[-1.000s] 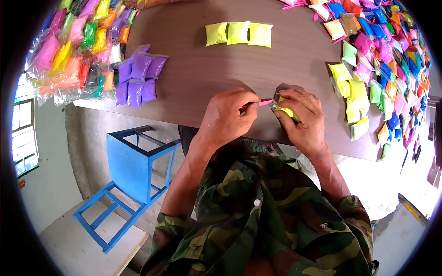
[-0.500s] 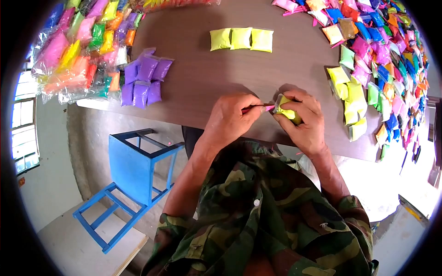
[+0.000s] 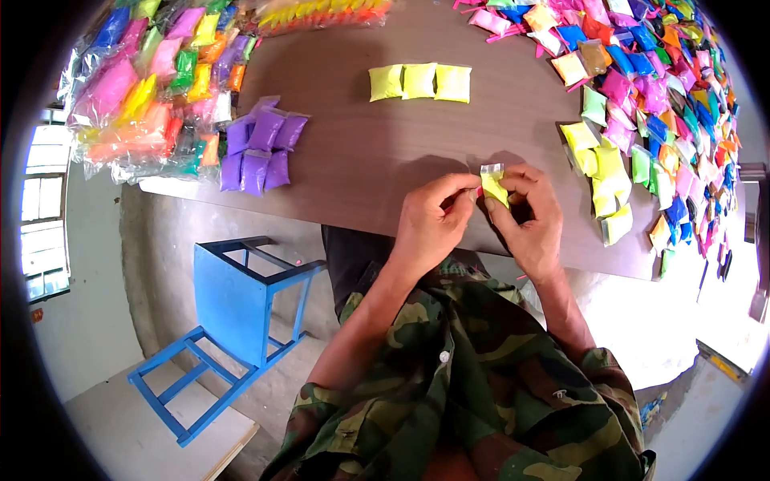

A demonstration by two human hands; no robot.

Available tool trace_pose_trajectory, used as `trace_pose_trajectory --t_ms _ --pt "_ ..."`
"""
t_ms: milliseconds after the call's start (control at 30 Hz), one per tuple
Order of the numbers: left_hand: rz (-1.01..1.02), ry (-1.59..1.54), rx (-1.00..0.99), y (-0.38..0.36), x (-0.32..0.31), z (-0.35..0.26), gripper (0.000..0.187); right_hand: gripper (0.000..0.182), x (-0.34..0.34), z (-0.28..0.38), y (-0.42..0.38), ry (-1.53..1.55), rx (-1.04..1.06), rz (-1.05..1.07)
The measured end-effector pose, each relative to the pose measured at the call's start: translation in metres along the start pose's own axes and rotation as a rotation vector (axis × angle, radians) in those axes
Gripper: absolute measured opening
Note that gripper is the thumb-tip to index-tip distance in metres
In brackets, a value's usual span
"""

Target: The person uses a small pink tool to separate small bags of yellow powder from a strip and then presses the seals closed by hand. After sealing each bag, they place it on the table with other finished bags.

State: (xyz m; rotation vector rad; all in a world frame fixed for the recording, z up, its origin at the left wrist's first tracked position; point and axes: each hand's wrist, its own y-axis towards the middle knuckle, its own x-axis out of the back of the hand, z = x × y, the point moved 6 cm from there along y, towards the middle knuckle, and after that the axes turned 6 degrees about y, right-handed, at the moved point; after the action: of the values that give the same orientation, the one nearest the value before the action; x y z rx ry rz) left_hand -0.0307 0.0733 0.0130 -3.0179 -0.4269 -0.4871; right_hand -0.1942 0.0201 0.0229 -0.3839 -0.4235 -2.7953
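A small yellow packet (image 3: 494, 186) with a clear top edge is pinched upright in my right hand (image 3: 531, 210), near the table's front edge. Close to its left side is my left hand (image 3: 437, 212), its thumb and fingers pressed together with a bit of pink showing at the tips. The rest of that pink thing is hidden. Beyond my hands lie three yellow packets in a row (image 3: 419, 82). More yellow packets (image 3: 609, 178) overlap on the right.
Purple packets (image 3: 255, 170) sit at the left of the brown table (image 3: 337, 144). Bagged colourful packets (image 3: 136, 96) fill the far left, and a large pile of mixed packets (image 3: 642, 88) covers the right. A blue chair (image 3: 233, 305) stands below the table's left side.
The yellow packet is now more upright, with its clear edge at the top. My left hand has moved slightly right, and the reddish stick-like piece in it shows less. The view has shifted slightly.
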Motion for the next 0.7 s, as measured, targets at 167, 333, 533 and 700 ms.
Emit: trace_pose_trajectory --t_ms 167,333,533,700 --pt "0.061 -0.016 -0.034 -0.003 0.006 -0.003 0.021 0.037 -0.004 0.004 0.002 -0.066 0.001 -0.010" --pt "0.068 -0.017 -0.054 -0.009 0.007 -0.004 0.021 0.032 -0.003 0.011 -0.001 -0.142 0.098 0.008" --pt "0.044 0.086 -0.072 -0.016 0.020 -0.023 0.018 0.019 -0.001 -0.020 -0.013 0.497 -0.335 0.140" --pt "-0.020 0.173 -0.153 -0.018 0.046 -0.042 0.013 0.015 -0.001 -0.025 -0.014 0.925 -0.390 0.096"
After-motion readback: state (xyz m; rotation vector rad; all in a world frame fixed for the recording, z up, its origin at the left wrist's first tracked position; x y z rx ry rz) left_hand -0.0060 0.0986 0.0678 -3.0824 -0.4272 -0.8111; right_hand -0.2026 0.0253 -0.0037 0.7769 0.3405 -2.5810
